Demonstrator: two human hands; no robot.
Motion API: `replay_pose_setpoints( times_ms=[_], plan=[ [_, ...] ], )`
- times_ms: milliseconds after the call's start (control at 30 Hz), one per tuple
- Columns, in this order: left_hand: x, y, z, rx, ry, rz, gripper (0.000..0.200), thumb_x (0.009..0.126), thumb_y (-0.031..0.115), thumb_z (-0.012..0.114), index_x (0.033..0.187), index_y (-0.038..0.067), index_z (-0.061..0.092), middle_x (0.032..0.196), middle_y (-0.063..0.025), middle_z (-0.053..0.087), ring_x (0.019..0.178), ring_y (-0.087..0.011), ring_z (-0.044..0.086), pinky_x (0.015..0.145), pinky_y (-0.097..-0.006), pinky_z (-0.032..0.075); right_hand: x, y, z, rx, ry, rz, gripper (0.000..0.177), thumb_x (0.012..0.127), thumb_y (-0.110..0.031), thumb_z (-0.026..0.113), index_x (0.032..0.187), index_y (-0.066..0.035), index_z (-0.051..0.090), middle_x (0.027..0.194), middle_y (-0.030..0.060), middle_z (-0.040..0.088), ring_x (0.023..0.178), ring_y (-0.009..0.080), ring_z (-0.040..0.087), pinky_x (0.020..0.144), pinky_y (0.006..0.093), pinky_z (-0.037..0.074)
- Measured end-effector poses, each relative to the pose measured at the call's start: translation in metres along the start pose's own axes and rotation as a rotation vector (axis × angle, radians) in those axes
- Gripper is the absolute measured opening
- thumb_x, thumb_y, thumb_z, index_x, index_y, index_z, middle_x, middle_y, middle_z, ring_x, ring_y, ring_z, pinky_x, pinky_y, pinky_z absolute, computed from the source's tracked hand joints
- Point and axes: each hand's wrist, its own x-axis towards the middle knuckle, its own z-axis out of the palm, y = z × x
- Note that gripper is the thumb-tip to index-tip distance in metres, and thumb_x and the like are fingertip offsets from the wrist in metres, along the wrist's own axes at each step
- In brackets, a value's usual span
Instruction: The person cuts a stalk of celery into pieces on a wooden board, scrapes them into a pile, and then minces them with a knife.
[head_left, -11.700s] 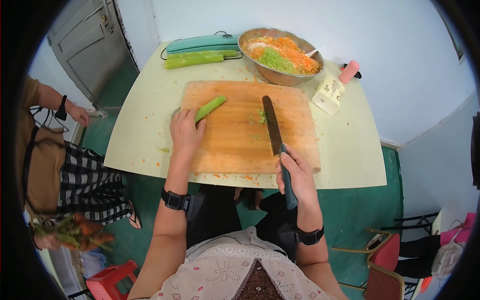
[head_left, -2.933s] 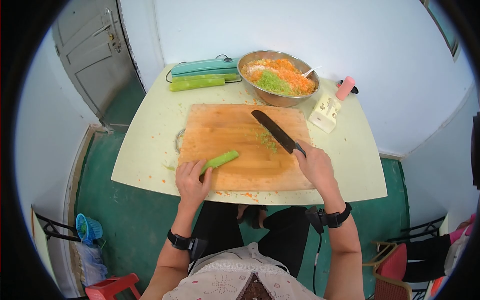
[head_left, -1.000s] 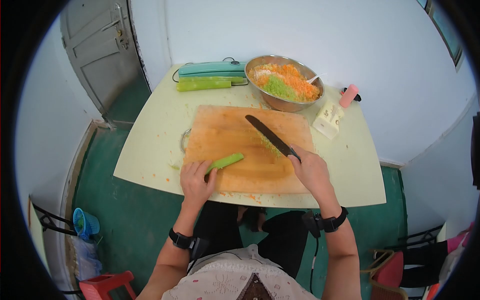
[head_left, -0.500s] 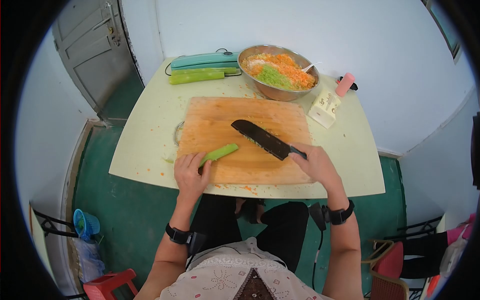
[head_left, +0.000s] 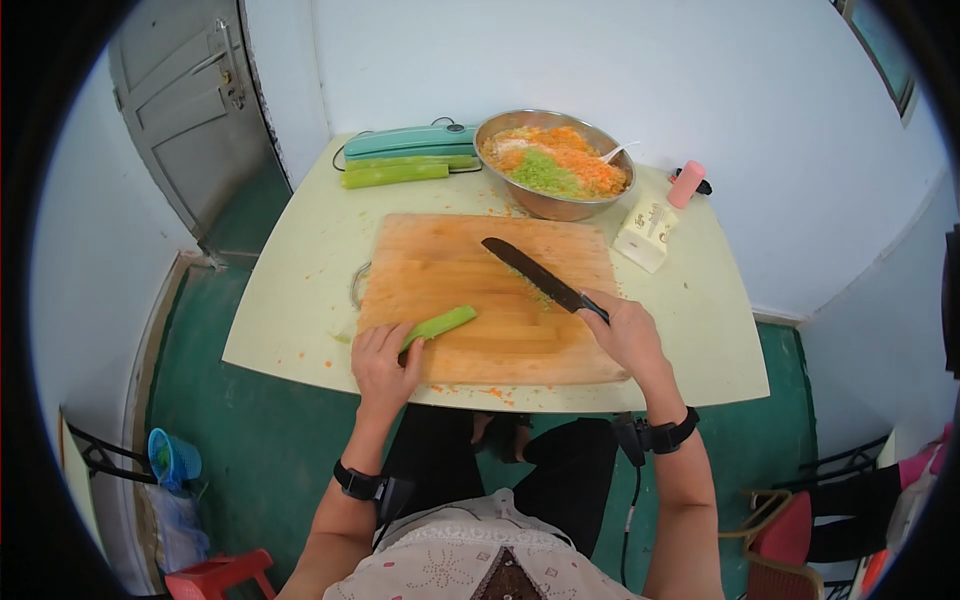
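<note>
The cream packet [head_left: 643, 238] at the table's right carries dark printed script, too small to read for certain; no other lettering is legible. One knife [head_left: 535, 272] is grasped by its handle in the right hand [head_left: 625, 335], its dark blade slanting across the cutting board [head_left: 450, 245] and partly hiding chopped green bits [head_left: 543, 299]. The left hand [head_left: 385, 360] has its fingers curled over one end of a short green stalk [head_left: 443, 323] lying near the board's left front corner. Two longer green stalks [head_left: 395, 175] lie beyond the board, in front of one teal appliance [head_left: 408, 140]. Beside them stands one steel bowl [head_left: 560, 207] of orange, green and pale shreds, with one white spoon [head_left: 620, 149]. One pink cylinder [head_left: 686, 185] stands behind the packet. Orange scraps [head_left: 495, 393] dot the table [head_left: 290, 290], several along its front edge.
</note>
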Motion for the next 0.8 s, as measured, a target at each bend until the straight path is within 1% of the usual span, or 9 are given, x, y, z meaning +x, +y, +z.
replay_pose_setpoints(
  times_ms=[133, 233, 367, 467, 533, 633, 733, 800],
  plan=[
    [-0.002, -0.002, 0.002, 0.015, 0.011, 0.008, 0.022, 0.070, 0.009, 0.070, 0.090, 0.002, 0.065, 0.080, -0.0107, 0.061, 0.075, -0.0277, 0.057, 0.068, -0.0373, 0.041, -0.003, 0.000, 0.006, 0.001, 0.070, -0.007, 0.030, 0.086, -0.026, 0.061, 0.111, -0.011, 0.064, 0.081, 0.0195, 0.065, 0.076, 0.0366, 0.063, 0.068, 0.0428, 0.051],
    [-0.002, -0.002, 0.001, 0.030, 0.000, 0.006, 0.022, 0.070, 0.009, 0.070, 0.090, 0.001, 0.065, 0.080, -0.0108, 0.061, 0.075, -0.0279, 0.056, 0.068, -0.0376, 0.041, -0.005, -0.007, 0.008, -0.049, 0.037, 0.056, 0.029, 0.086, -0.025, 0.060, 0.110, -0.011, 0.063, 0.079, 0.0195, 0.065, 0.074, 0.0368, 0.063, 0.066, 0.0437, 0.050],
    [-0.001, 0.000, -0.001, 0.016, -0.033, -0.017, 0.022, 0.071, 0.008, 0.069, 0.091, 0.000, 0.065, 0.083, -0.0120, 0.062, 0.077, -0.0293, 0.057, 0.071, -0.0377, 0.042, -0.003, -0.014, 0.005, -0.065, 0.050, 0.057, 0.029, 0.086, -0.024, 0.059, 0.112, -0.011, 0.062, 0.077, 0.0196, 0.064, 0.074, 0.0368, 0.063, 0.065, 0.0442, 0.050],
    [-0.001, -0.001, -0.001, 0.017, -0.020, -0.014, 0.021, 0.071, 0.008, 0.069, 0.091, 0.001, 0.065, 0.083, -0.0118, 0.062, 0.077, -0.0290, 0.057, 0.070, -0.0377, 0.042, -0.003, -0.015, 0.006, -0.085, 0.048, 0.062, 0.028, 0.087, -0.023, 0.059, 0.111, -0.010, 0.061, 0.076, 0.0195, 0.064, 0.073, 0.0368, 0.063, 0.065, 0.0445, 0.050],
    [-0.001, -0.001, 0.000, 0.016, -0.023, -0.018, 0.022, 0.071, 0.009, 0.070, 0.091, 0.001, 0.065, 0.082, -0.0117, 0.062, 0.077, -0.0290, 0.057, 0.071, -0.0375, 0.042, -0.002, -0.015, 0.005, -0.105, 0.029, 0.056, 0.027, 0.087, -0.023, 0.058, 0.110, -0.009, 0.061, 0.076, 0.0194, 0.064, 0.073, 0.0367, 0.063, 0.065, 0.0448, 0.050],
    [-0.002, -0.003, 0.000, 0.013, -0.023, -0.015, 0.024, 0.069, 0.010, 0.072, 0.091, 0.002, 0.065, 0.082, -0.0111, 0.062, 0.077, -0.0286, 0.057, 0.071, -0.0372, 0.043, -0.004, -0.015, 0.007, -0.074, 0.099, 0.061, 0.027, 0.087, -0.023, 0.058, 0.109, -0.008, 0.061, 0.075, 0.0189, 0.064, 0.072, 0.0363, 0.063, 0.064, 0.0449, 0.050],
    [-0.001, -0.001, 0.000, 0.020, -0.043, -0.028, 0.026, 0.068, 0.013, 0.075, 0.090, 0.002, 0.066, 0.082, -0.0108, 0.062, 0.078, -0.0288, 0.057, 0.071, -0.0375, 0.043, -0.005, -0.014, 0.006, -0.123, 0.037, 0.063, 0.029, 0.087, -0.023, 0.058, 0.112, -0.009, 0.061, 0.075, 0.0189, 0.065, 0.073, 0.0361, 0.063, 0.064, 0.0445, 0.050],
    [0.002, 0.000, 0.001, 0.020, -0.070, -0.050, 0.026, 0.067, 0.015, 0.075, 0.089, 0.003, 0.067, 0.081, -0.0105, 0.062, 0.077, -0.0288, 0.057, 0.071, -0.0379, 0.044, -0.006, -0.015, 0.003, -0.134, 0.058, 0.054, 0.029, 0.087, -0.023, 0.058, 0.112, -0.009, 0.061, 0.075, 0.0188, 0.065, 0.073, 0.0360, 0.063, 0.064, 0.0442, 0.050]
  ],
)
